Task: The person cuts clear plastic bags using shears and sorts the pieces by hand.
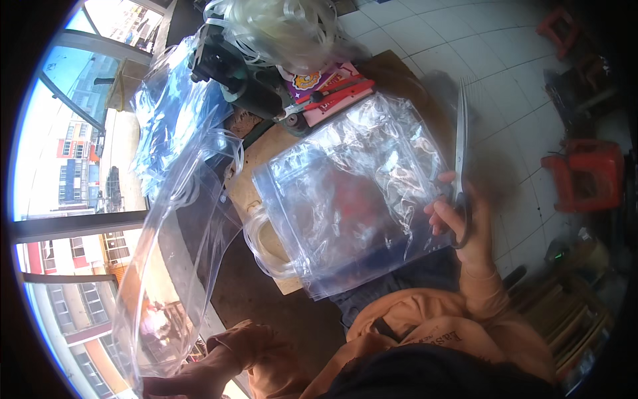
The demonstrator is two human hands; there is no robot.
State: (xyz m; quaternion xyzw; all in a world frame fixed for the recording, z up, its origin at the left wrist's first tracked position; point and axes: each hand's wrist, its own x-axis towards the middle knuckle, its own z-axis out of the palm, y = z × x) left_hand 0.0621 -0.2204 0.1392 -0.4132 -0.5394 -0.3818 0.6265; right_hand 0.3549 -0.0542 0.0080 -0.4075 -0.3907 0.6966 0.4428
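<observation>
My right hand point(468, 223) holds a pair of scissors point(460, 143) by its black handles, the long blades pointing away from me. Beneath and beside it lies a stack of clear plastic bags point(352, 193) on the table, its near edge over my lap. At the lower left my left hand point(189, 380) is closed on the end of a long clear plastic piece point(176, 233), which stretches from the table toward me. Its fingertips are partly hidden at the picture's edge. Whether the scissor blades are parted is hard to tell.
A dark machine point(232, 73) stands at the table's far left, beside a red-handled tool point(332, 93). Bluish plastic sheets point(176, 113) are heaped by the window. Pale plastic strips point(279, 26) pile up at the back. A red stool point(588, 176) stands on the tiled floor point(495, 100).
</observation>
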